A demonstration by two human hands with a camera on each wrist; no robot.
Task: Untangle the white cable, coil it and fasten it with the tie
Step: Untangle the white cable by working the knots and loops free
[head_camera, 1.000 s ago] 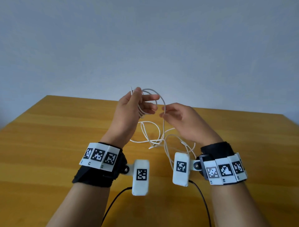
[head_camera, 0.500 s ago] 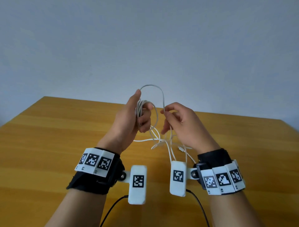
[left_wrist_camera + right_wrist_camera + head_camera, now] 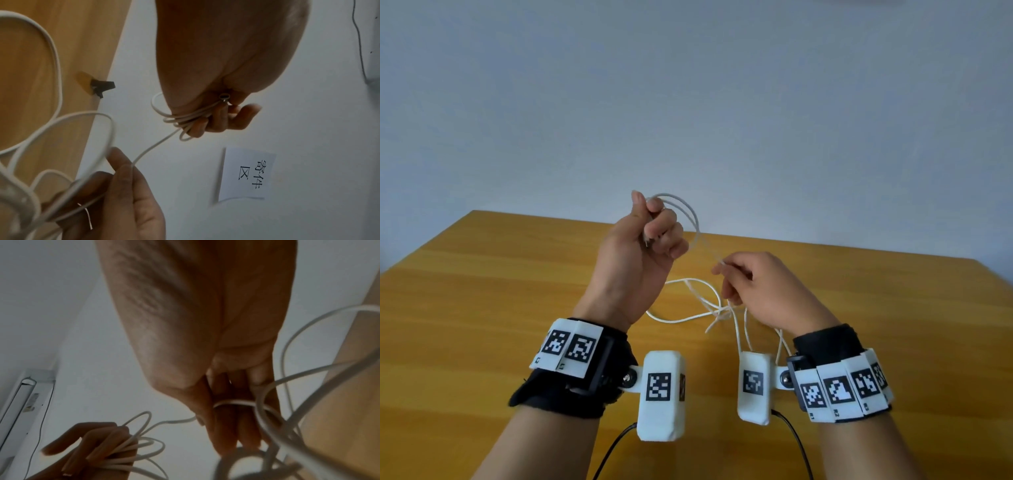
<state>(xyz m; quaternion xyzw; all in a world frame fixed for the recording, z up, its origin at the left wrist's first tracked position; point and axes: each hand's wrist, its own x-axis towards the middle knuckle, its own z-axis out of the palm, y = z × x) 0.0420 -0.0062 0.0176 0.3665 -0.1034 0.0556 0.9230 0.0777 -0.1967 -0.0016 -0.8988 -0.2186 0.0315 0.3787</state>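
Note:
My left hand (image 3: pixel 654 233) is raised above the table, fingers curled round several small loops of the white cable (image 3: pixel 693 219). The left wrist view shows the bundled loops (image 3: pixel 185 118) and a plug end by the fingers (image 3: pixel 223 97). A single strand runs down from the coil to my right hand (image 3: pixel 736 277), which pinches it between thumb and fingers. The remaining cable lies in a loose tangle (image 3: pixel 702 308) on the wooden table (image 3: pixel 482 308) under both hands. A thin pale strip (image 3: pixel 88 216) shows by the right hand; I cannot tell whether it is the tie.
A plain grey wall stands behind the table's far edge. A paper sign (image 3: pixel 248 173) hangs on that wall, and a black clip (image 3: pixel 101 86) sits at the table edge. Black leads (image 3: pixel 794 442) trail from the wrist cameras toward me.
The tall loop that stood over both hands is now gathered into the left hand's coil. The right hand has dropped lower and away, holding the strand that runs from the coil.

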